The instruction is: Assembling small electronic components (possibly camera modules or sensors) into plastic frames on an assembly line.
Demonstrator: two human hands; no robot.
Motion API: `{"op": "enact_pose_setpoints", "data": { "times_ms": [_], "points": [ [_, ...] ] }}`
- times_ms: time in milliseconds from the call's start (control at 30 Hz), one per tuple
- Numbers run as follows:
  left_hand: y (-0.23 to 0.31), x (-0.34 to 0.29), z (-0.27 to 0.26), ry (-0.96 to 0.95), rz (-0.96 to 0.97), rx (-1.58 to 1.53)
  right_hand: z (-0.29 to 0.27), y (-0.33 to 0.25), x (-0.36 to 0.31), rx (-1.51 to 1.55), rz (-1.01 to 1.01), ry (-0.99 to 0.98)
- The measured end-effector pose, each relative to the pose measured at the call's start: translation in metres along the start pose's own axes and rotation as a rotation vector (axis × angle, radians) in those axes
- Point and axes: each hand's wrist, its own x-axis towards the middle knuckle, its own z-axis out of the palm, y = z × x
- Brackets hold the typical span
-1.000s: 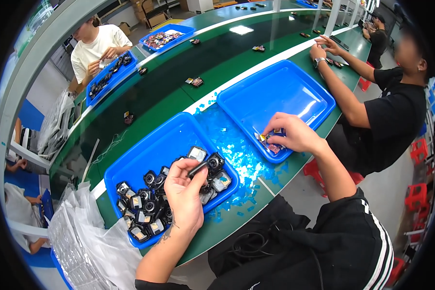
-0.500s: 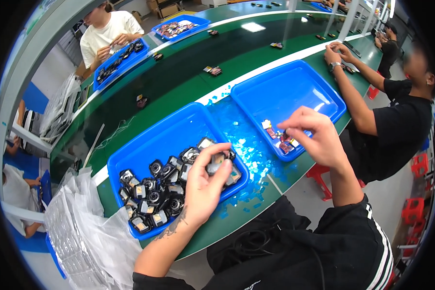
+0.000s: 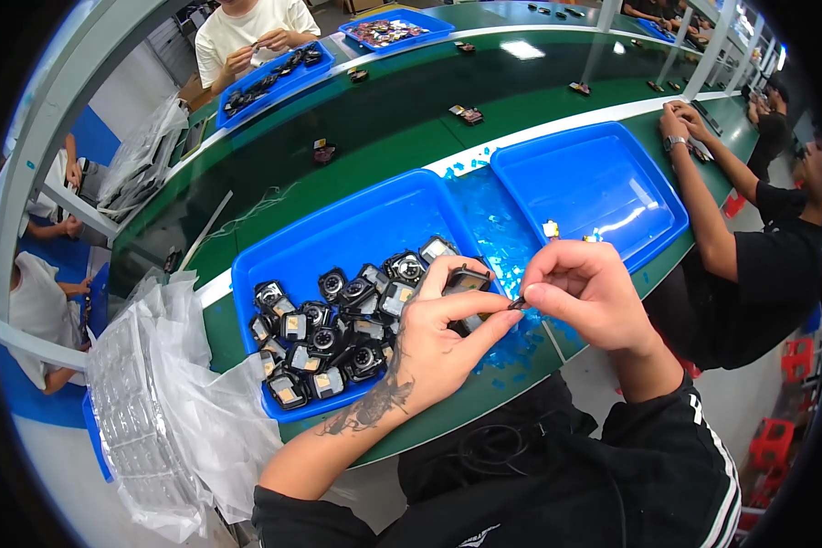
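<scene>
Moved since the earlier frame: right hand [image 3: 589, 297], from over the right-hand tray to a meeting with the left hand [image 3: 443, 329]; the two, formerly apart, now join at one small part. The whole view has also shifted.

Item: small dark part [image 3: 518, 303], one. Location: between the two hands, in front of the gap between the trays, raised above the worktop [image 3: 393, 445]. Exact kind too small to tell.

Left fingers: thumb and index together, clamped on the part's near side. Right fingers: thumb and index pinched at its other end; the contact itself is partly hidden.

Handling, as judged: light, probably stiff, easily dropped for its size, possibly fragile. Best held by its outer edges between thumb and fingertip, with little pressure.

Left-hand blue tray [image 3: 356, 233]: black watch-like casings [image 3: 324, 339], heaped toward the near side, some showing round lens-like centres, others pale rectangular faces. One black casing [image 3: 470, 277] just beside the left index finger; whether touched, cannot be told.

Right-hand blue tray [image 3: 594, 173]: small white-and-yellow pieces [image 3: 550, 230] at the near edge, partly behind the right hand.

Between trays: blue film scraps [image 3: 498, 354], scattered.

Left of worktop: clear plastic packaging [image 3: 137, 393], stacked and crumpled.

Beyond: green belt [image 3: 384, 146] bearing small circuit-board assemblies [image 3: 468, 114], spaced well apart.
</scene>
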Motion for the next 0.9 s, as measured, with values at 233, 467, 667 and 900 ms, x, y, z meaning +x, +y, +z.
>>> {"op": "enact_pose_setpoints", "data": {
  "times_ms": [233, 467, 667, 900],
  "points": [
    [-0.002, 0.003, -0.005, 0.004, 0.116, 0.18, -0.013, 0.007, 0.015, -0.076, 0.197, -0.303],
    [-0.008, 0.005, -0.004, 0.111, 0.436, 0.602, -0.005, 0.034, 0.04, -0.677, -0.174, 0.134],
    [-0.017, 0.002, 0.0, 0.193, -0.139, -0.062, -0.011, 0.039, 0.04, -0.907, -0.27, 0.218],
    [-0.025, 0.002, 0.01, 0.195, -0.087, -0.226, 0.016, 0.036, 0.026, -0.279, -0.189, 0.085]
  ]
}}
